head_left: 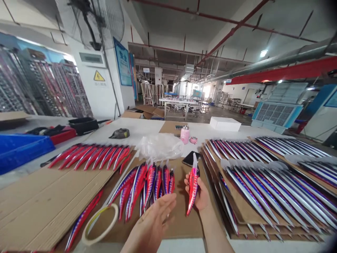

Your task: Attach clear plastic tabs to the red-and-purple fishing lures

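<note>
Work looks part-way along: a row of lures [105,157] lies ordered at left, while a loose cluster of lures [137,184] seems left to handle. The right hand [202,197] has its grip closed around one red lure [193,187] beside that cluster; the left hand [155,220] looks empty, fingers extended, perhaps touching the cluster.
</note>
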A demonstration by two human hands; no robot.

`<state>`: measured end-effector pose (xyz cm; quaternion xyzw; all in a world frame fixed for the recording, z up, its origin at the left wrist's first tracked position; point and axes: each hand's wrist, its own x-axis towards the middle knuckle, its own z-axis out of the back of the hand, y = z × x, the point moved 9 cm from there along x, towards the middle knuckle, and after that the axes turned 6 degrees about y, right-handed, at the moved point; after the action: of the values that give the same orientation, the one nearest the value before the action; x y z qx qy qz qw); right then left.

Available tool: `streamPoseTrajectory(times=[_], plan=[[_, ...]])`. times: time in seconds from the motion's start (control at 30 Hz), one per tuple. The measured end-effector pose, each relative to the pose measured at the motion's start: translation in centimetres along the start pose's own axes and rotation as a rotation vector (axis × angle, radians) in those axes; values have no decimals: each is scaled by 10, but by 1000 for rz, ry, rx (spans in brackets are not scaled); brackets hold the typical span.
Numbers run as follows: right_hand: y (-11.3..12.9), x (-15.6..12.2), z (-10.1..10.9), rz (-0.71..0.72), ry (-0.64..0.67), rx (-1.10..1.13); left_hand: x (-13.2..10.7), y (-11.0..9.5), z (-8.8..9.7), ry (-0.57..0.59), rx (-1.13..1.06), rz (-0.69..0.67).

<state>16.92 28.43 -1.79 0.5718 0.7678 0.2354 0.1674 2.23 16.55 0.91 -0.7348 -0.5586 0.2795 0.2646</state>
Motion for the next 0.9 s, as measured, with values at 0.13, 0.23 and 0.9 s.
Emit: streamPoseTrajectory(times=[0.13, 0.23, 0.9], plan=[[-21, -48, -29, -32, 53, -39, -24, 21, 25, -75, -123, 25], [-50, -100, -47, -42, 109, -115, -37, 23, 19, -36, -158, 25], [-97, -196, -25, -108, -93, -272, -67, 13, -2, -38, 509, -110]])
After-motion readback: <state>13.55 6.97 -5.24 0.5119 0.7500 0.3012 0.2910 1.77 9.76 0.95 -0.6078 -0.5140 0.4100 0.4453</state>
